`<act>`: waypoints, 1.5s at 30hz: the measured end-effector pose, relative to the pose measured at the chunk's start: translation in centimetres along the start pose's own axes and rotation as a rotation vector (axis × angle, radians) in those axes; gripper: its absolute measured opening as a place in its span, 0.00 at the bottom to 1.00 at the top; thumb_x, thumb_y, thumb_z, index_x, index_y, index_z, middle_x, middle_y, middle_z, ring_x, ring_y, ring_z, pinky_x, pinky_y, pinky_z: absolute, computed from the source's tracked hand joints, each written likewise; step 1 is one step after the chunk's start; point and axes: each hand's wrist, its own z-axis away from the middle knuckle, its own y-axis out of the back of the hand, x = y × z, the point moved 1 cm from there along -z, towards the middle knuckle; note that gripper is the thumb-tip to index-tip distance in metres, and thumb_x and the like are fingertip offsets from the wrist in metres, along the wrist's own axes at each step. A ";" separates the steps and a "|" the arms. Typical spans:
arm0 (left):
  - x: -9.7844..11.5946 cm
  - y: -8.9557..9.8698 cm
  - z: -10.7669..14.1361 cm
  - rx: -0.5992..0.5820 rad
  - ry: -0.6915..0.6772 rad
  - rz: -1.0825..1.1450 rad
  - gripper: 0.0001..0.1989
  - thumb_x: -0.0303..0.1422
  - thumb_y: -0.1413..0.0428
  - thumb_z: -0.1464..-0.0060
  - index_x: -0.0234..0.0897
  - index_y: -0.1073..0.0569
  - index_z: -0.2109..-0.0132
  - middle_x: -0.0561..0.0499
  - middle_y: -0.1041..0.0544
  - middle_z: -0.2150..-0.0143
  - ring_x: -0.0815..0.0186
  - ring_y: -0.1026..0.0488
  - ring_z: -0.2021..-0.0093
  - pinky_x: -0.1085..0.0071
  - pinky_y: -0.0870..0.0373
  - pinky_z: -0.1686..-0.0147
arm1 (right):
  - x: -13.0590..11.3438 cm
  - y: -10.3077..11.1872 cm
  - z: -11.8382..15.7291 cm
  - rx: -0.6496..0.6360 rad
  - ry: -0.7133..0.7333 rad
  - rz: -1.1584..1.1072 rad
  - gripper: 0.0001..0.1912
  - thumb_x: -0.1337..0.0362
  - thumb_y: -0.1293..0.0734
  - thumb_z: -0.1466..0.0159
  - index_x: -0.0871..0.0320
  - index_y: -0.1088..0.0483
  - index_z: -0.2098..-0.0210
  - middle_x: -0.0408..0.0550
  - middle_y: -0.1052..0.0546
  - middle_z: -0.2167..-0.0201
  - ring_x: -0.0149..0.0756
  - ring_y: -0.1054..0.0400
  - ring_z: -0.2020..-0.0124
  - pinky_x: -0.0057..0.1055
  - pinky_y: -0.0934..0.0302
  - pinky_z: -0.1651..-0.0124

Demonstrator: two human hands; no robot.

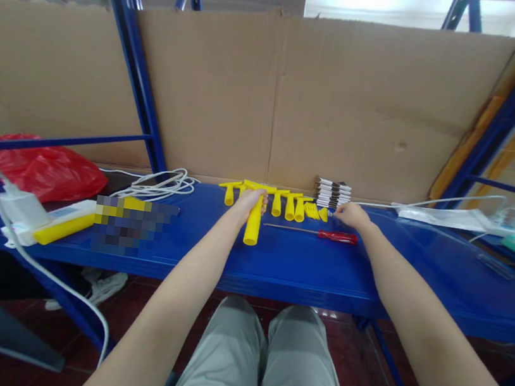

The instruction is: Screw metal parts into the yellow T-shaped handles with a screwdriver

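My left hand (252,202) is wrapped round a yellow T-shaped handle (252,229), whose open tube end points toward me. Behind and beside it, several similar yellow T-shaped pieces (290,208) stand in a row near the cardboard. My right hand (350,215) has its fingers pinched together at the right end of the row, by some small yellow parts (323,214); what they hold, if anything, is too small to make out. Just behind that hand is a stack of dark and white pieces (333,194). A screwdriver with a red handle (337,237) lies in front, between my hands.
The blue shelf (295,268) has a cardboard back panel (335,114) and blue uprights. To the left are a coiled white cable (169,186), a power strip (70,210) and a red bag (45,169). A white packet (446,216) lies at the right.
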 end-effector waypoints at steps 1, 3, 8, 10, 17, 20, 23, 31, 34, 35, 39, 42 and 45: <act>-0.1 0.0 0.0 -0.011 0.000 -0.028 0.03 0.26 0.50 0.46 0.33 0.32 0.66 0.57 0.37 0.85 0.74 0.43 0.89 0.77 0.44 0.86 | 0.1 0.3 0.2 0.024 -0.005 -0.018 0.09 0.65 0.35 0.44 0.57 0.22 0.71 0.49 0.19 0.68 0.38 0.27 0.65 0.26 0.40 0.67; -0.4 -0.1 0.0 -0.047 -0.009 -0.081 0.03 0.26 0.50 0.46 0.34 0.33 0.66 0.57 0.36 0.84 0.74 0.43 0.89 0.77 0.44 0.85 | 0.4 0.8 0.5 0.060 -0.016 -0.065 0.10 0.65 0.37 0.43 0.58 0.22 0.72 0.50 0.20 0.70 0.39 0.27 0.66 0.26 0.39 0.67; -0.7 -0.1 0.3 -0.112 -0.052 -0.176 0.06 0.24 0.53 0.48 0.34 0.33 0.63 0.55 0.32 0.81 0.74 0.41 0.88 0.76 0.43 0.86 | 0.5 1.9 1.3 0.099 -0.038 -0.146 0.11 0.65 0.37 0.42 0.61 0.23 0.73 0.51 0.21 0.73 0.39 0.26 0.67 0.26 0.39 0.68; -0.7 -0.1 0.4 -0.125 -0.049 -0.207 0.09 0.23 0.53 0.48 0.33 0.33 0.59 0.53 0.28 0.79 0.74 0.40 0.88 0.76 0.41 0.85 | 0.1 2.3 1.5 0.120 -0.032 -0.143 0.11 0.65 0.37 0.42 0.61 0.22 0.72 0.52 0.20 0.72 0.39 0.26 0.66 0.26 0.39 0.67; -0.7 -0.2 0.4 -0.098 -0.072 -0.317 0.13 0.23 0.52 0.47 0.33 0.34 0.54 0.44 0.23 0.62 0.72 0.28 0.79 0.79 0.37 0.84 | -2.1 2.8 2.4 0.042 0.069 -0.202 0.12 0.63 0.38 0.41 0.60 0.24 0.71 0.47 0.24 0.80 0.34 0.30 0.74 0.25 0.39 0.68; -0.7 -0.1 0.3 -0.032 -0.106 -0.321 0.10 0.21 0.49 0.48 0.33 0.33 0.58 0.45 0.24 0.63 0.71 0.26 0.76 0.80 0.37 0.83 | -2.7 2.8 3.1 -0.087 0.166 -0.249 0.12 0.60 0.37 0.41 0.60 0.25 0.72 0.46 0.24 0.78 0.33 0.32 0.75 0.26 0.39 0.70; -0.8 -0.1 0.2 0.013 -0.144 -0.284 0.07 0.20 0.47 0.50 0.33 0.33 0.63 0.48 0.24 0.68 0.71 0.27 0.78 0.80 0.36 0.83 | -3.1 3.2 4.0 -0.223 0.278 -0.263 0.17 0.51 0.36 0.42 0.59 0.26 0.75 0.46 0.23 0.76 0.35 0.32 0.73 0.27 0.40 0.70; -1.1 0.1 -0.4 0.173 -0.158 -0.265 0.08 0.19 0.44 0.53 0.31 0.31 0.64 0.49 0.24 0.73 0.69 0.27 0.80 0.76 0.32 0.80 | -3.4 3.7 5.8 -0.468 0.298 -0.229 0.24 0.41 0.30 0.53 0.56 0.24 0.71 0.47 0.24 0.76 0.37 0.32 0.73 0.31 0.40 0.72; -1.0 0.2 -0.3 0.189 -0.152 -0.267 0.08 0.18 0.46 0.52 0.30 0.30 0.63 0.49 0.24 0.73 0.70 0.27 0.80 0.76 0.31 0.79 | -3.4 3.0 5.7 -0.482 0.245 -0.219 0.22 0.44 0.27 0.56 0.55 0.26 0.72 0.45 0.26 0.77 0.34 0.34 0.77 0.30 0.43 0.75; -0.9 0.2 -0.2 0.184 -0.150 -0.266 0.08 0.17 0.46 0.52 0.30 0.30 0.63 0.49 0.24 0.72 0.70 0.27 0.80 0.76 0.31 0.79 | -3.4 2.8 5.6 -0.481 0.239 -0.222 0.21 0.45 0.27 0.56 0.55 0.27 0.72 0.44 0.27 0.78 0.33 0.35 0.78 0.29 0.43 0.76; -0.9 0.2 -0.3 0.155 -0.140 -0.263 0.09 0.16 0.47 0.52 0.29 0.30 0.63 0.49 0.24 0.73 0.71 0.28 0.81 0.77 0.32 0.79 | -3.4 2.1 5.1 -0.469 0.276 -0.269 0.20 0.46 0.27 0.55 0.55 0.29 0.74 0.42 0.28 0.79 0.33 0.35 0.77 0.29 0.42 0.75; -1.1 0.2 -0.4 0.149 -0.139 -0.272 0.10 0.16 0.46 0.53 0.30 0.30 0.63 0.51 0.25 0.74 0.70 0.28 0.81 0.76 0.32 0.78 | -3.0 2.2 5.0 -0.420 0.310 -0.323 0.19 0.49 0.26 0.57 0.55 0.30 0.75 0.43 0.26 0.77 0.35 0.32 0.73 0.30 0.39 0.71; -1.2 0.1 -0.6 0.143 -0.160 -0.284 0.11 0.16 0.45 0.54 0.32 0.31 0.63 0.52 0.25 0.75 0.69 0.27 0.80 0.76 0.32 0.79 | -2.4 2.8 5.1 -0.437 0.305 -0.449 0.20 0.49 0.26 0.58 0.55 0.32 0.75 0.42 0.25 0.76 0.36 0.31 0.71 0.30 0.38 0.68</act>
